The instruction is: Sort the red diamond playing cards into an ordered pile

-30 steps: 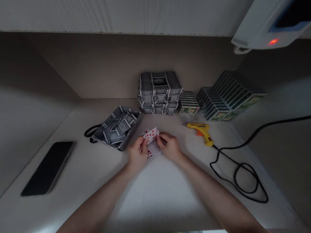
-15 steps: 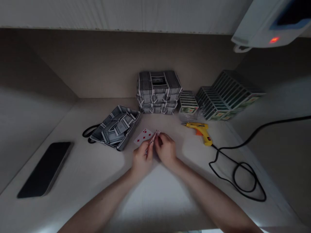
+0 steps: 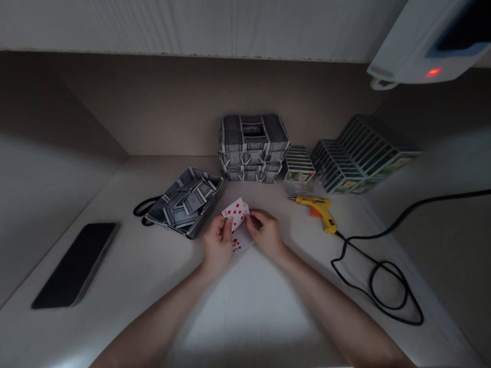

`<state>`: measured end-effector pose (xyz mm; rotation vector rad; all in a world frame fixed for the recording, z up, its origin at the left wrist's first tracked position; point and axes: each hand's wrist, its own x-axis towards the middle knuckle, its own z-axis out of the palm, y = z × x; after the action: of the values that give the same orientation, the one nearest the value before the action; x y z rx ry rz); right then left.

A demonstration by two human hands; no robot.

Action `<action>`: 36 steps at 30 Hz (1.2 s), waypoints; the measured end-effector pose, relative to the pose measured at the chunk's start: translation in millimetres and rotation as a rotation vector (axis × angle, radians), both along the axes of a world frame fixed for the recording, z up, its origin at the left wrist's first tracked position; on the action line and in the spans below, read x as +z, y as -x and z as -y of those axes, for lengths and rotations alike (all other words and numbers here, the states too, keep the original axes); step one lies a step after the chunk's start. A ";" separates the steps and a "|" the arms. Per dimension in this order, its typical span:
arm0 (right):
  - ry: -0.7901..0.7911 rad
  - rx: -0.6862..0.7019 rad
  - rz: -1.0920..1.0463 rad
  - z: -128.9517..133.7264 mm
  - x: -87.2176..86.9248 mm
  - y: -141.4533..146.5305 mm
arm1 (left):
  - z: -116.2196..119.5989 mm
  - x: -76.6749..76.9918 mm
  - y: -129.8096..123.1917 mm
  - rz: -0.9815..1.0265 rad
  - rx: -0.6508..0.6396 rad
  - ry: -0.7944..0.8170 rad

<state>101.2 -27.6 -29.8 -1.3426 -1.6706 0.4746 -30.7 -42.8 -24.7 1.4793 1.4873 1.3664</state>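
Red-pipped white playing cards (image 3: 236,211) sit pinched in the grip of both left hand (image 3: 218,240) and right hand (image 3: 266,232) above the worktop (image 3: 238,317) — patterned card tray (image 3: 186,202) and yellow glue gun (image 3: 317,208) flanking them, stacked card boxes (image 3: 253,145) blocking the space behind.

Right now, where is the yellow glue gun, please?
In the head view, the yellow glue gun lies to the right of the right hand, just in front of the stacked boxes.

a craft nook, with a glue gun (image 3: 318,208) on pale worktop (image 3: 238,306).
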 end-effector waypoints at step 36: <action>-0.017 -0.084 0.211 5.2 -4.2 1.8 | 12.3 2.9 0.3 -0.557 -0.133 -0.170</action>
<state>99.4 -32.8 -34.0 -1.4857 -1.7748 0.2768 -31.0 -55.1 -21.7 2.1531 1.5819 1.0684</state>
